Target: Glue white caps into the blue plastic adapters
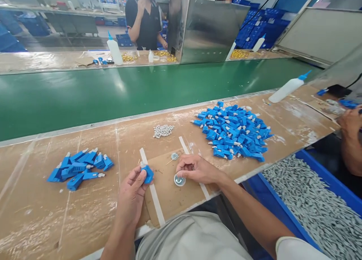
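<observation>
My left hand [135, 188] is closed around a blue plastic part [147, 174] with a whitish tip, held over the cardboard-covered bench. My right hand [196, 169] has its fingers pinched together at a small round white cup [180, 180] that holds clear liquid; what the fingertips grip, if anything, is hidden. Just behind that cup lies a small round lid-like piece [174, 156] with a thin stick beside it. Small grey pieces [163, 131] form a little pile farther back. Several blue parts [80, 167] lie to the left, and a larger heap of them [233, 132] lies to the right.
A green conveyor belt [127, 92] runs behind the bench [36, 211]. A white bottle [287, 89] leans at the right. A blue bin [296, 222] of grey pieces stands at the lower right. Another person's hand [350, 122] is at the right edge; a person stands across the belt.
</observation>
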`<control>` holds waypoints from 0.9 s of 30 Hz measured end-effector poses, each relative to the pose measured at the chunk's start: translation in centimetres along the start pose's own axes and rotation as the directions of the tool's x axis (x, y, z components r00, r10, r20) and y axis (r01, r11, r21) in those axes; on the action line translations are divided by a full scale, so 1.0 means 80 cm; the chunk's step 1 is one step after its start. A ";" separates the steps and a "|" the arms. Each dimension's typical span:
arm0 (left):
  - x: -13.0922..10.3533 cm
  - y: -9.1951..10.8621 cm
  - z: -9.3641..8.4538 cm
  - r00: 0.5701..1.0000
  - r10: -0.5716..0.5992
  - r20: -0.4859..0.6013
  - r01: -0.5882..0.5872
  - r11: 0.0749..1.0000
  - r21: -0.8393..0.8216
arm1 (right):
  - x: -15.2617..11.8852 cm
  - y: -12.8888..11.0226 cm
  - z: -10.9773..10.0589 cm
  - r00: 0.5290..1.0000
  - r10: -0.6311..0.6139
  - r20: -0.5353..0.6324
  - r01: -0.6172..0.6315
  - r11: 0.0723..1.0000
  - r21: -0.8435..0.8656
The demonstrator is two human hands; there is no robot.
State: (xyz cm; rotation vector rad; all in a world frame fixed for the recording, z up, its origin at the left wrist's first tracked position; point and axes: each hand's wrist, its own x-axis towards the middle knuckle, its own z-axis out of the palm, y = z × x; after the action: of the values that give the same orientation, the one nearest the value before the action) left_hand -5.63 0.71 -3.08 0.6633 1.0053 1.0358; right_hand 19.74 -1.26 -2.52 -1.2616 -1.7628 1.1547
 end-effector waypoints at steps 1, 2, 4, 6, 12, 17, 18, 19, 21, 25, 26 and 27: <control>0.000 0.000 0.000 1.000 0.003 -0.002 -0.003 1.000 0.000 | 0.000 0.001 -0.001 1.000 -0.019 -0.002 0.019 1.000 -0.014; 0.001 0.000 0.000 1.000 0.006 -0.003 -0.006 1.000 -0.001 | 0.001 0.001 -0.001 0.999 -0.038 -0.004 0.037 0.999 -0.029; 0.001 0.000 0.000 1.000 0.010 0.001 -0.010 1.000 -0.002 | 0.000 0.000 -0.001 0.997 -0.074 -0.012 0.073 0.995 -0.066; 0.002 0.000 0.000 1.000 0.011 0.007 -0.011 1.000 0.001 | -0.001 -0.003 -0.001 0.994 -0.110 -0.014 0.108 0.988 -0.109; 0.003 0.000 0.001 1.000 0.005 -0.003 -0.005 1.000 -0.002 | -0.014 -0.024 0.001 0.970 -0.226 0.087 0.241 0.935 -0.259; 0.001 0.000 0.002 1.000 0.010 -0.006 -0.010 1.000 0.009 | -0.024 -0.027 0.000 0.955 -0.257 0.147 0.294 0.882 -0.368; 0.000 -0.001 0.002 1.000 0.012 -0.006 -0.012 1.000 0.010 | -0.025 -0.026 0.000 0.955 -0.258 0.144 0.294 0.885 -0.362; -0.001 -0.001 0.003 1.000 0.013 -0.007 -0.013 1.000 0.008 | -0.026 -0.025 0.001 0.956 -0.257 0.139 0.291 0.889 -0.354; -0.002 -0.002 0.005 1.000 0.018 -0.013 -0.018 1.000 -0.001 | -0.028 -0.022 0.002 0.959 -0.254 0.126 0.282 0.898 -0.339; -0.007 -0.003 0.011 0.999 0.044 -0.013 -0.044 0.999 -0.010 | -0.033 -0.018 0.003 0.958 -0.271 0.092 0.286 0.900 -0.330; -0.007 -0.003 0.013 0.999 0.047 -0.012 -0.047 0.999 -0.012 | -0.033 -0.018 0.002 0.958 -0.275 0.077 0.284 0.897 -0.338; -0.008 -0.003 0.015 0.999 0.048 -0.010 -0.048 0.999 -0.014 | -0.033 -0.017 0.002 0.959 -0.276 0.064 0.281 0.894 -0.350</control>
State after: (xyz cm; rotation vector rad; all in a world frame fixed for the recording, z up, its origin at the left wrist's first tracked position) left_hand -4.53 -0.01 -2.56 0.6741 0.9932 1.0879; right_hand 19.92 -4.02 -1.36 -1.1472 -2.1493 0.7008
